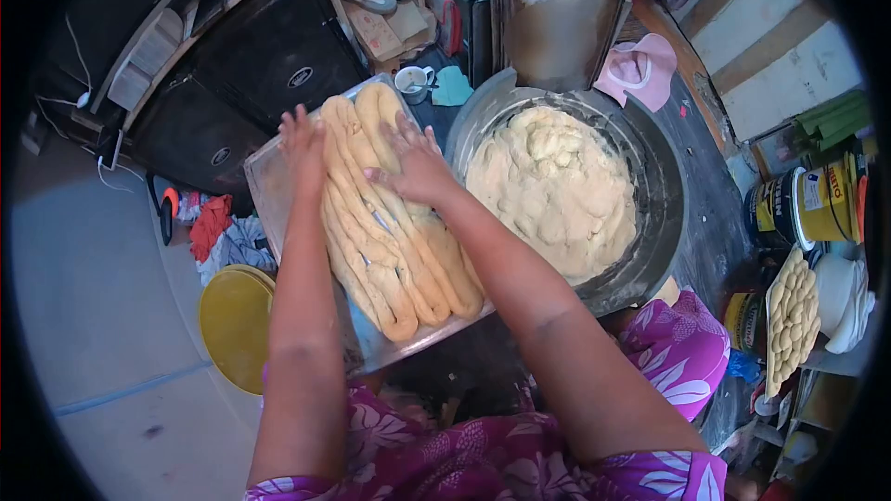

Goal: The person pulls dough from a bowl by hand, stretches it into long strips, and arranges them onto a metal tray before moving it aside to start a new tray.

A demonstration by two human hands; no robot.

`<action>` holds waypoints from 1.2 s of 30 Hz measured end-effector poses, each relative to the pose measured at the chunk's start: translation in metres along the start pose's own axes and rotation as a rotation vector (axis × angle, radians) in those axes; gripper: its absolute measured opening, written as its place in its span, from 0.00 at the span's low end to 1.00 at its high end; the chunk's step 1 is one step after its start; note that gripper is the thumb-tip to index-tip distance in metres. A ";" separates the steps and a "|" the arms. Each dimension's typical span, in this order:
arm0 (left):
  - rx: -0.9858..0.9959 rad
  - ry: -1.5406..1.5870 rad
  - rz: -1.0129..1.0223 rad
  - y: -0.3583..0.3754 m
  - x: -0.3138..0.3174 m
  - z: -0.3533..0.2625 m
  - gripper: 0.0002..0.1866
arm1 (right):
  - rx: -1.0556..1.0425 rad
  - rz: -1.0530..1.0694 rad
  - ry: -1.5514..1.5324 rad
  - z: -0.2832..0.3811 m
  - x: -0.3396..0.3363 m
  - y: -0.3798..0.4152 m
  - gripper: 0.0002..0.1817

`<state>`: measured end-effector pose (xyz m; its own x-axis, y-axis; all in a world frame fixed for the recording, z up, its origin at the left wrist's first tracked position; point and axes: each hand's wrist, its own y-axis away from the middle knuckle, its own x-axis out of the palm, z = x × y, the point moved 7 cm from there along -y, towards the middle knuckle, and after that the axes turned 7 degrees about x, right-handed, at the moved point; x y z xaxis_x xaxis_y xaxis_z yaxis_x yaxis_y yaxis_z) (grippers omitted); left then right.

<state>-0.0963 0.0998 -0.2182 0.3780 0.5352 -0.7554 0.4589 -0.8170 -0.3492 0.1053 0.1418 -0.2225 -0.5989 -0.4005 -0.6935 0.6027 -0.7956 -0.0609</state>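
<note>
Long looped strands of dough (394, 255) lie side by side on a metal tray (271, 190) in front of me. My left hand (303, 144) is at the upper left edge of the strands, its fingers apart and nothing held. Flat on the upper part of the dough rests my right hand (416, 162), fingers spread. To the right of the tray, a wide dark basin (664, 209) holds a large mass of soft dough (554, 190).
Behind the basin stands a dark baking pan (560, 23). A white cup (414, 82) and a pink cloth (639, 70) are near it. A yellow bucket (235, 329) is at the left. Shaped dough pieces (794, 320) lie on a board at the right, near buckets.
</note>
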 end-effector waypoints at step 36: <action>0.430 -0.079 0.671 0.341 0.219 -0.266 0.21 | 0.866 -0.367 0.166 -0.464 -0.135 0.223 0.21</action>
<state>0.3568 -0.0050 -0.3553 0.3984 -0.1035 -0.9114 -0.2024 -0.9790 0.0227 0.5649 0.2295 -0.4755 -0.5504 -0.0420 -0.8338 -0.2474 -0.9457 0.2110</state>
